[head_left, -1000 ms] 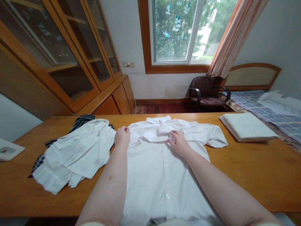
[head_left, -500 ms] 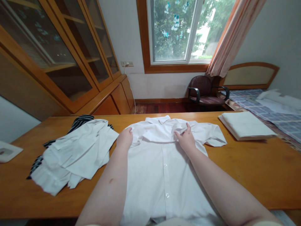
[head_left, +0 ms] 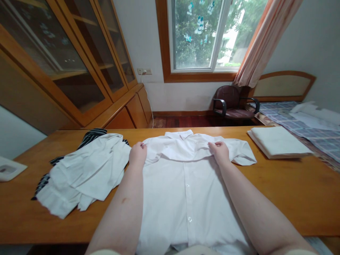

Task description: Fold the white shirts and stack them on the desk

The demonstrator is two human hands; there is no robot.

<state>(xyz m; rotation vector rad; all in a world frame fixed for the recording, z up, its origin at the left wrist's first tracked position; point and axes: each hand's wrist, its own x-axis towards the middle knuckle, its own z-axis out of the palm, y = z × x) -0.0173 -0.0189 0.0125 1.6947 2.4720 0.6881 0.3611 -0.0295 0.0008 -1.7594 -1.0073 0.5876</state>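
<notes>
A white button-up shirt (head_left: 166, 191) lies spread on the wooden table (head_left: 278, 198), its collar toward the far edge and its hem toward me. Loose folds run across its chest. My left hand (head_left: 138, 153) pinches the cloth near the shoulder on the left side. With closed fingers, my right hand (head_left: 220, 151) grips the cloth at the upper chest on the right. Beyond that hand, the right short sleeve lies out flat on the wood. The left sleeve is mostly hidden behind my left hand.
Left of the shirt is a heap of white clothes (head_left: 90, 170) over a black striped garment (head_left: 92, 135). A folded white cloth stack (head_left: 278, 140) sits at the far right. Behind the table stand a brown armchair (head_left: 231, 101), a glass-door cabinet (head_left: 87, 120) and a bed (head_left: 316, 120).
My right hand has moved a little to the right, and its spread fingers have closed on the shirt. My left hand has shifted slightly left, still pinching the cloth.
</notes>
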